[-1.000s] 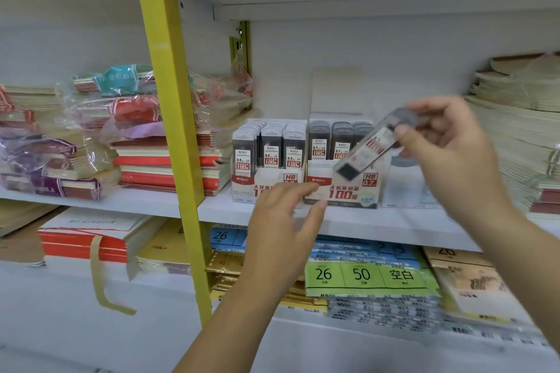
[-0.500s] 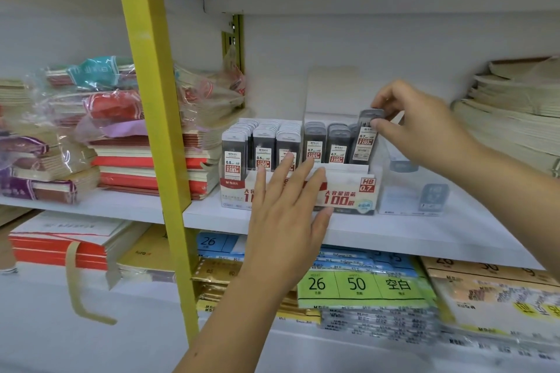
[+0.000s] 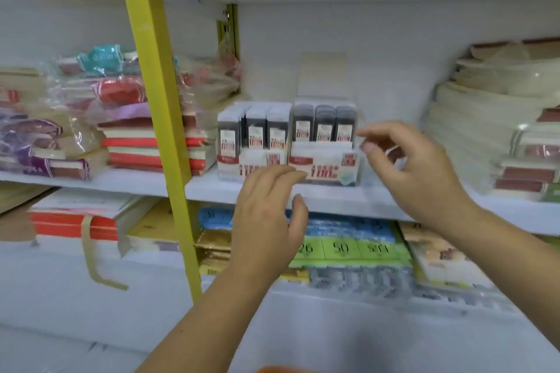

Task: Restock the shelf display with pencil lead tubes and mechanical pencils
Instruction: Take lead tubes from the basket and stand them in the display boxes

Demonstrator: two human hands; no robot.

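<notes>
Just right of the display box [image 3: 324,168], the right hand [image 3: 415,172] hangs loosely spread, thumb and forefinger apart, apparently empty, though blur hides detail. The lead tubes [image 3: 324,126] stand upright in rows to its left, nearer it than the left hand [image 3: 266,215], which hovers relaxed and empty before the box fronts. Bare shelf [image 3: 378,191] separates the box from the paper stacks [image 3: 469,130].

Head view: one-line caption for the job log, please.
Left hand and right hand, both empty, poised before two display boxes of pencil lead tubes on the white shelf.
</notes>
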